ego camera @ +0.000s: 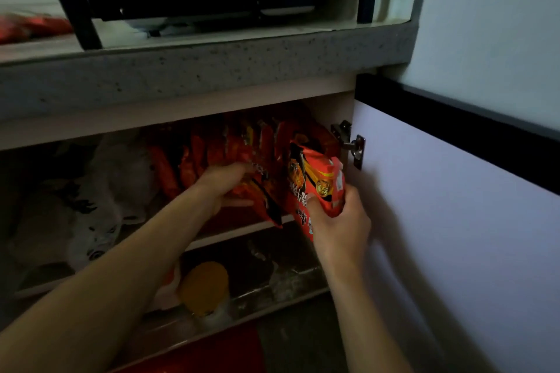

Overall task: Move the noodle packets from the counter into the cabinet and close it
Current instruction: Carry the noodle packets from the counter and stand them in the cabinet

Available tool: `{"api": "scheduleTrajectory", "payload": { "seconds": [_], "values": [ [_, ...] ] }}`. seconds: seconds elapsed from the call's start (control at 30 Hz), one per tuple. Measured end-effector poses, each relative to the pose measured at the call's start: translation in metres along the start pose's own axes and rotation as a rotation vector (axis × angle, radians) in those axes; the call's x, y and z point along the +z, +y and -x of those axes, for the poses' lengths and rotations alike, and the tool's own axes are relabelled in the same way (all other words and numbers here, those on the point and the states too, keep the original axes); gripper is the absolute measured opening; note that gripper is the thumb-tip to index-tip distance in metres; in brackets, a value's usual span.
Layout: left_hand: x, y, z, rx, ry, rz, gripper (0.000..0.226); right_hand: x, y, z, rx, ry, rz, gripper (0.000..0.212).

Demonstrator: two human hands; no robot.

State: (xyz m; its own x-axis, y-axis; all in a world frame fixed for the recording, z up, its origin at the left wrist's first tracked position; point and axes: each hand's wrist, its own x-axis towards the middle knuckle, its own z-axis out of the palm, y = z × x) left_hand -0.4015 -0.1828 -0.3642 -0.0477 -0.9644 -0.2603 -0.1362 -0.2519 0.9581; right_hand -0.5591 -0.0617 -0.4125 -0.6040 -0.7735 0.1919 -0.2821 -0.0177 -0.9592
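Mid-task: right hand (339, 218) pinches a noodle packet (315, 182) at the shelf's right end, left hand (225, 183) presses the shelved row (242, 145) aside, more red packets (33, 27), blurred, apparently remain on the tabletop (197, 73), and the cabinet door (454, 221) stands open.

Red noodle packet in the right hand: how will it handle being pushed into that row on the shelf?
The noodle packet probably weighs little: the right hand holds it by its lower end alone. Its glossy wrapper looks slippery and crinkly, so edges may flex. It may lean like the tilted packets the left hand steadies.
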Motion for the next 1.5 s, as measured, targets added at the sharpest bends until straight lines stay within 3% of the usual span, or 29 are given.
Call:
{"api": "scheduleTrajectory", "payload": {
  "seconds": [0.1, 0.2, 0.3, 0.37, 0.47, 0.57, 0.73, 1.2, 1.27, 1.4, 1.5],
  "values": [
    [0.021, -0.006, -0.009, 0.016, -0.098, 0.049, 0.024, 0.005, 0.004, -0.005, 0.007, 0.021, 0.033, 0.036],
    [0.037, -0.022, -0.014, 0.043, -0.182, -0.054, 0.051, 0.008, 0.007, -0.01, 0.034, 0.039, 0.043, 0.04],
    [0.049, -0.039, -0.027, 0.09, -0.221, -0.13, 0.051, 0.008, 0.009, -0.013, 0.071, 0.055, 0.032, 0.04],
    [0.054, -0.048, -0.035, 0.152, -0.235, -0.183, 0.052, 0.007, 0.01, -0.014, 0.073, 0.062, 0.028, 0.042],
    [0.06, -0.057, -0.045, 0.299, -0.271, -0.27, 0.072, 0.008, 0.01, -0.013, 0.057, 0.084, 0.031, 0.041],
    [0.068, -0.064, -0.057, 0.405, -0.241, -0.284, 0.067, 0.006, 0.01, -0.013, 0.054, 0.089, 0.041, 0.044],
    [0.083, -0.055, -0.074, 0.402, -0.129, -0.351, 0.066, 0.001, 0.012, -0.016, 0.019, 0.108, 0.058, 0.045],
    [0.071, -0.061, -0.084, 0.431, -0.233, -0.461, 0.088, -0.007, 0.004, -0.015, -0.026, 0.13, -0.145, 0.035],
    [0.065, -0.055, -0.077, 0.41, -0.236, -0.36, 0.082, -0.01, 0.004, -0.014, -0.045, 0.104, -0.159, 0.034],
    [0.042, -0.049, -0.032, 0.472, -0.026, -0.146, 0.049, -0.016, -0.001, -0.013, -0.032, -0.023, -0.222, 0.044],
    [0.028, -0.055, 0.012, 0.306, -0.095, 0.058, 0.027, -0.015, -0.006, -0.014, 0.015, -0.168, -0.271, 0.036]
  ]
}}
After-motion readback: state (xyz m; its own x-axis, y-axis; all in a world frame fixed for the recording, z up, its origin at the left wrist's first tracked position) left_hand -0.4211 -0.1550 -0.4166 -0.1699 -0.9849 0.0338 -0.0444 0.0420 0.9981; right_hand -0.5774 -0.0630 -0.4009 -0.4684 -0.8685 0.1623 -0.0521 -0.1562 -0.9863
